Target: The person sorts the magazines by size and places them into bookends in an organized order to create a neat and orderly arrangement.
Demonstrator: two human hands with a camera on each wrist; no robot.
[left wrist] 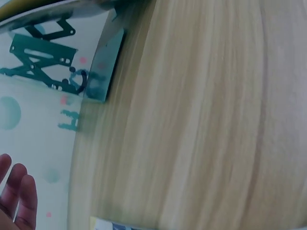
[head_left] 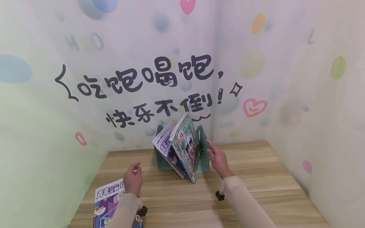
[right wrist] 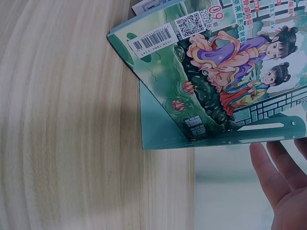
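A teal metal book rack (head_left: 205,160) stands against the back wall. Leaning in it are a green-covered magazine (head_left: 188,147) and, to its left, magazines including a purple-and-white one (head_left: 163,139); they tilt and jut out in front. My right hand (head_left: 219,161) is at the rack's right side panel, fingers extended along its outer face; the right wrist view shows the fingertips (right wrist: 258,152) at the panel's edge. With relaxed fingers and nothing held, my left hand (head_left: 133,179) hovers over the table left of the rack, beside another purple magazine (head_left: 106,202) lying flat.
The wood-grain table (head_left: 182,202) ends at the walls at its back and sides. Dark lettering (head_left: 159,76) and coloured shapes mark the back wall. A dark wrist-worn device (head_left: 220,195) shows below the right sleeve.
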